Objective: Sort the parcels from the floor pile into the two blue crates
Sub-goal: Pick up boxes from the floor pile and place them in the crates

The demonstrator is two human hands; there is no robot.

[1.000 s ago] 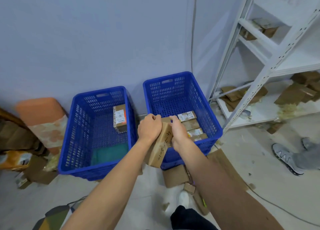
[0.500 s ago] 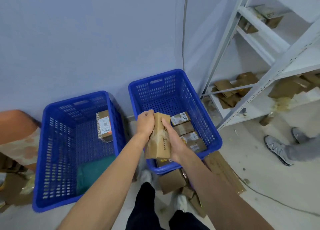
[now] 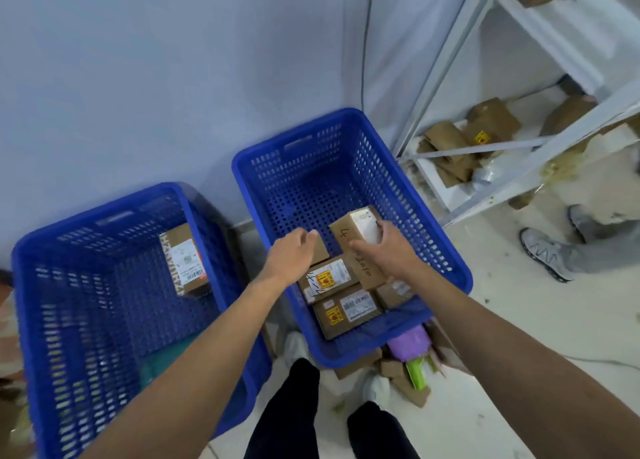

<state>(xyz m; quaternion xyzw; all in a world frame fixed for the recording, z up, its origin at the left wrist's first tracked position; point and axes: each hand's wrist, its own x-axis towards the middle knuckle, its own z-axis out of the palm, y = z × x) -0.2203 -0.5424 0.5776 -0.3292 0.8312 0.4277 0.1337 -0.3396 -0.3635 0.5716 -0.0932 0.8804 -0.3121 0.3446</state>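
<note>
A long cardboard parcel (image 3: 360,247) lies inside the right blue crate (image 3: 349,126), right hand (image 3: 384,251) fingers curled around it. The left hand (image 3: 292,256), loosely curled, hovers beside it. Labelled boxes (image 3: 343,306) lie nearer; the left crate (image 3: 114,209) holds one box (image 3: 185,261). White shelving (image 3: 485,119) stands right.

Soft, even indoor light with a cool bluish cast fills the scene; shadows are faint, and only the floor (image 3: 519,320) at right looks nearly washed out. The wide lens bends the shelf posts (image 3: 446,64) near the right edge. The left crate (image 3: 104,285) is smeared by motion blur.
</note>
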